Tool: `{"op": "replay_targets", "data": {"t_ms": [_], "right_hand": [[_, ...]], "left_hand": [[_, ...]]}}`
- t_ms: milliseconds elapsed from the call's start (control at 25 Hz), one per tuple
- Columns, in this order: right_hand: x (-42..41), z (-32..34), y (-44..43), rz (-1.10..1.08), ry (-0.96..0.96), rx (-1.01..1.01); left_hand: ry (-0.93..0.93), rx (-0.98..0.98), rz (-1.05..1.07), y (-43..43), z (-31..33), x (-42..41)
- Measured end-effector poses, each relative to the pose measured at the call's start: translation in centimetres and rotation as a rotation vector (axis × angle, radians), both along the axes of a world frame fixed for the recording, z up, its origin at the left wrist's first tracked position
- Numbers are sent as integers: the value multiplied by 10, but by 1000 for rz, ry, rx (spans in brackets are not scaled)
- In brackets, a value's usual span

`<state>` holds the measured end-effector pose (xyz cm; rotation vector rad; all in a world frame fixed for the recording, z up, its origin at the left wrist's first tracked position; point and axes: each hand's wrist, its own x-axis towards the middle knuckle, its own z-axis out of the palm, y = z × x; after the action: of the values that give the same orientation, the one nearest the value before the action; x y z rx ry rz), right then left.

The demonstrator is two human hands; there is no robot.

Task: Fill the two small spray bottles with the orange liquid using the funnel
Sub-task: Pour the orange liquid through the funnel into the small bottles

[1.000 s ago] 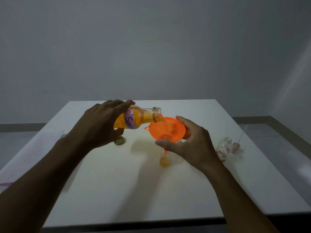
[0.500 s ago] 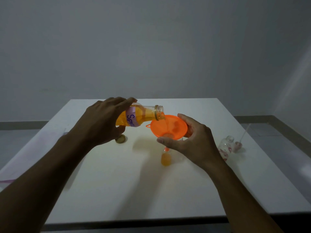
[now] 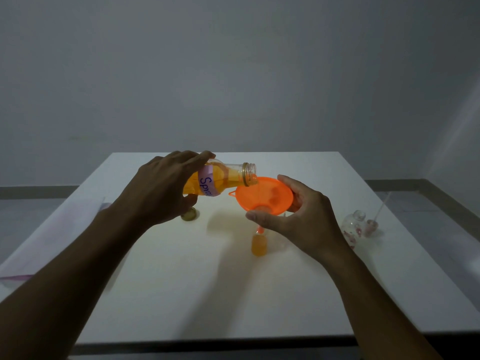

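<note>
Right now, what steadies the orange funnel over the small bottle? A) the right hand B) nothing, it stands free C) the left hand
A: the right hand grips the funnel around its cone, while the left hand tilts the big bottle over it.

orange funnel [image 3: 265,194], orange liquid in small bottle [image 3: 259,246], purple-labelled bottle [image 3: 220,181], white table [image 3: 181,294]

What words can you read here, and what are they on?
"Spra": purple letters on the label of the big bottle in the left hand; the rest curves out of sight.
Small bottle at the right: red marks, too small to tell whether they are letters.
Nothing else bears text.
</note>
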<state>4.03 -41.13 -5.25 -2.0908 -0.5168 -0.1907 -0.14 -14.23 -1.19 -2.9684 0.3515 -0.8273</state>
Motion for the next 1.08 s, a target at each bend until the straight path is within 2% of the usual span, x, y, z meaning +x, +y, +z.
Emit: {"op": "replay_targets", "data": {"t_ms": [1080], "right_hand": [[1, 0, 2, -6, 3, -29]], "left_hand": [[27, 17, 18, 1, 2, -1]]}}
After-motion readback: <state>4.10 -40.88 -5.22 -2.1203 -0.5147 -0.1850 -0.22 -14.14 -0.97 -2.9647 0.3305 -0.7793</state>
